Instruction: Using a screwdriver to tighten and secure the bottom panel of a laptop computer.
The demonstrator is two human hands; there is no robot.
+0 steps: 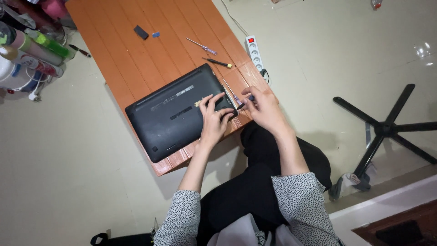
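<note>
Your left hand rests with fingers spread on the upturned black laptop at the frame's centre, on the orange table. Your right hand pinches a screwdriver at the laptop's right corner. Two more screwdrivers lie above it.

- White power strip lying on the floor beside the tabletop, red switch glowing.
- Two spare screwdrivers resting on the tabletop.
- Small black block sitting near the far edge.
- Black chair base standing at right.
- Bottles crowding the left corner.
</note>
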